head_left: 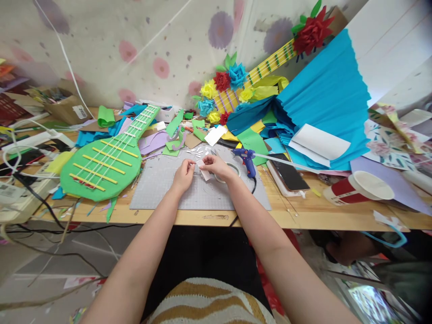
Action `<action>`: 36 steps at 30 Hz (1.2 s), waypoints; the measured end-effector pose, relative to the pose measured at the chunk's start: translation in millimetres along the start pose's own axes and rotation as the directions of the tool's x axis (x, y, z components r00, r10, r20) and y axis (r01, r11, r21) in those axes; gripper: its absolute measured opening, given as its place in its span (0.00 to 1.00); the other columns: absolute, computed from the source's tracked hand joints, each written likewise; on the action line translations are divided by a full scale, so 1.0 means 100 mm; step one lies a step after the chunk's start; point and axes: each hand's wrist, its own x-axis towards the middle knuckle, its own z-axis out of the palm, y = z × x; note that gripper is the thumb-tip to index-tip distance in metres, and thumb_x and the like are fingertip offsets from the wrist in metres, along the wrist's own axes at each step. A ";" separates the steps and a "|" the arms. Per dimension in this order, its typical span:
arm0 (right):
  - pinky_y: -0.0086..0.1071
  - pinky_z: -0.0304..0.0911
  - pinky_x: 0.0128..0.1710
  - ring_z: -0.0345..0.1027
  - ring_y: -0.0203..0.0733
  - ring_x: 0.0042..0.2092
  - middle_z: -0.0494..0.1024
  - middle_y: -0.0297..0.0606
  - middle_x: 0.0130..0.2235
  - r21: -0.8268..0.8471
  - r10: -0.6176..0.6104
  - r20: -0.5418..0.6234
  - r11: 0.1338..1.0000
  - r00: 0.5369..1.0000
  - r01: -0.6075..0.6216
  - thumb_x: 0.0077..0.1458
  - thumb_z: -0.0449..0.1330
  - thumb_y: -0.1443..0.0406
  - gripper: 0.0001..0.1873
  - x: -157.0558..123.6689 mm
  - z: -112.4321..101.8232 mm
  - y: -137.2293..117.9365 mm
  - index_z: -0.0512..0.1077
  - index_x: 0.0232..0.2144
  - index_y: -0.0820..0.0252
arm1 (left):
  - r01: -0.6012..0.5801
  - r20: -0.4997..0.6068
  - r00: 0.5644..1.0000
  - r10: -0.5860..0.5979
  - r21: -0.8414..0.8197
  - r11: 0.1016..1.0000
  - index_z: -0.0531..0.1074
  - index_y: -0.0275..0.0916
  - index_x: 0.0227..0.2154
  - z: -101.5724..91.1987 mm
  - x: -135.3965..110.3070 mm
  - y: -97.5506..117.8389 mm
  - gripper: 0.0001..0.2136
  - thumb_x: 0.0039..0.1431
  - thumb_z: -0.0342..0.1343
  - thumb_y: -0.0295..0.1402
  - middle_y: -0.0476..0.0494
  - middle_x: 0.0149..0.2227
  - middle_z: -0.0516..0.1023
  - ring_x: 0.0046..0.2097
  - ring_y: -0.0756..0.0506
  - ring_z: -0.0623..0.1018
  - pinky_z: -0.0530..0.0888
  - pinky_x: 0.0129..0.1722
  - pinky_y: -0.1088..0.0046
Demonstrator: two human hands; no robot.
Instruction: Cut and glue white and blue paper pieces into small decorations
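Observation:
Both my hands are raised over a grey cutting mat (pixel 162 193) and pinch one small white paper strip (pixel 204 173) between them. My left hand (pixel 184 174) grips its left end with fingers curled. My right hand (pixel 216 166) is closed on the right part. A roll of clear tape (pixel 232 170) lies just behind my right hand. Small white paper bits (pixel 195 152) are scattered on the mat beyond the hands.
A green paper guitar (pixel 104 162) lies at left, a blue glue gun (pixel 248 158) and a phone (pixel 286 173) at right. A tipped red paper cup (pixel 357 189), blue pleated paper (pixel 324 94), a flowered yellow guitar (pixel 243 85) and coloured scraps crowd the wooden table (pixel 303 216).

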 end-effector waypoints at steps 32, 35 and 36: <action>0.25 0.52 0.24 0.58 0.30 0.26 0.66 0.27 0.25 0.042 0.006 0.069 0.999 0.998 -0.008 0.32 0.65 0.63 0.18 0.02 -0.04 0.05 0.64 0.27 0.61 | -0.084 0.005 0.996 0.084 0.074 0.994 0.68 0.39 0.36 0.01 0.00 -0.01 0.10 0.59 0.42 0.32 0.47 0.35 0.75 0.36 0.49 0.73 0.66 0.37 0.73; 0.25 0.50 0.24 0.56 0.29 0.25 0.65 0.27 0.24 0.022 0.005 0.075 1.000 0.997 -0.006 0.33 0.65 0.60 0.19 0.00 -0.04 0.02 0.64 0.28 0.61 | -0.097 0.000 0.995 0.098 0.089 0.991 0.68 0.39 0.36 0.01 0.00 0.00 0.10 0.59 0.42 0.32 0.47 0.35 0.75 0.38 0.48 0.73 0.67 0.38 0.73; 0.26 0.50 0.24 0.56 0.29 0.25 0.65 0.27 0.24 0.011 0.001 0.069 1.000 0.998 -0.001 0.34 0.65 0.58 0.19 0.00 -0.04 0.02 0.64 0.28 0.61 | -0.100 0.001 0.995 0.100 0.096 0.990 0.68 0.39 0.36 0.01 0.00 0.00 0.10 0.59 0.42 0.32 0.46 0.36 0.75 0.38 0.48 0.73 0.67 0.38 0.73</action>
